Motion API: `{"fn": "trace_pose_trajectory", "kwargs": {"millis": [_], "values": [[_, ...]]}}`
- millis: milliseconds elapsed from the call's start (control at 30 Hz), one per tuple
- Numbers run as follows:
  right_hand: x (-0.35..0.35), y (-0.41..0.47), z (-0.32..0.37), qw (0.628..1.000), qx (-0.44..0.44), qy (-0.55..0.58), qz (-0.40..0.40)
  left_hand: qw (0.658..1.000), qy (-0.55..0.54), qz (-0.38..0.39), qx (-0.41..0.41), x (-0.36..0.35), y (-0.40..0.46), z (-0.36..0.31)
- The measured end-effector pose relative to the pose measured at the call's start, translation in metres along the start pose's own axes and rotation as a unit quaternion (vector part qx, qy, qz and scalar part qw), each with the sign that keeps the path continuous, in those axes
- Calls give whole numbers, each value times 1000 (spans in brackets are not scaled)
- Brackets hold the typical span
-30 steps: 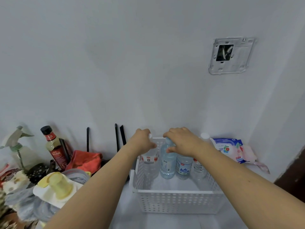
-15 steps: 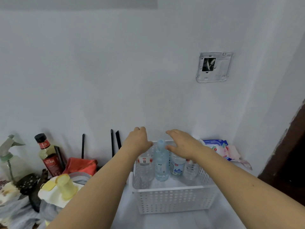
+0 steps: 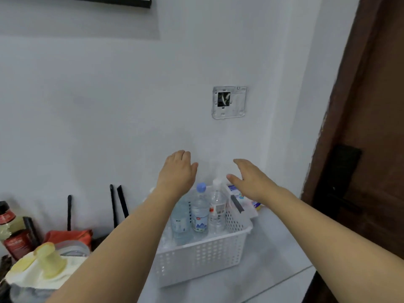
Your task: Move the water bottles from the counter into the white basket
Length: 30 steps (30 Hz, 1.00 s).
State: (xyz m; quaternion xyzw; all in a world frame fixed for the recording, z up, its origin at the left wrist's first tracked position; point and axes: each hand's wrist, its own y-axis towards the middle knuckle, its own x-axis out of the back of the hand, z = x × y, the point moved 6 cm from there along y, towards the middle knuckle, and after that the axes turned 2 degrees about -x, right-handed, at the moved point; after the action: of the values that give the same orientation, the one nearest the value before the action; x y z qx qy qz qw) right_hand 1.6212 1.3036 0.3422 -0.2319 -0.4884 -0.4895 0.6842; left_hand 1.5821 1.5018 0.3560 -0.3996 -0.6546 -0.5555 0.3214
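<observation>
- The left hand [image 3: 178, 173] hovers above the back left part of the white basket [image 3: 196, 256], fingers relaxed and loosely spread, holding nothing.
- The right hand [image 3: 251, 179] hovers above the back right part of the basket, fingers extended and apart, also holding nothing.
- The two hands are apart from each other, with a gap between them over the bottle tops.
- The water bottles stand upright inside the basket against its far wall: one with a blue cap [image 3: 200, 209] in the middle, a clear one with a white cap [image 3: 217, 207] just to its right, and another [image 3: 180, 221] to its left, partly hidden behind the left forearm.
- The basket sits on the pale counter [image 3: 273, 248] near the wall.
- A packet of wipes [image 3: 240, 195] lies just behind the basket's right corner.
- At the left edge stand a sauce bottle [image 3: 9, 228] and a red cloth [image 3: 67, 236].
</observation>
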Motion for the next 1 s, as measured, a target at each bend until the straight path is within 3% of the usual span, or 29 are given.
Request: {"fn": "trace_pose_trajectory", "kwargs": {"millis": [233,467,700,1000], "values": [[56,-52,-80,995,-84,-21,-50,995,-55,5,-89,-13,17,-109],[123,-158,-178,969,-217,-32,-117,962,-115,32,-247,-45,20,-271],[186,-302,-243,905,-372,-74,-190,894,-202,14,-400,-45,-20,-444],[220,-478,-227,803,-515,-126,-273,776,-310,19,-549,-12,-136,-584]]}}
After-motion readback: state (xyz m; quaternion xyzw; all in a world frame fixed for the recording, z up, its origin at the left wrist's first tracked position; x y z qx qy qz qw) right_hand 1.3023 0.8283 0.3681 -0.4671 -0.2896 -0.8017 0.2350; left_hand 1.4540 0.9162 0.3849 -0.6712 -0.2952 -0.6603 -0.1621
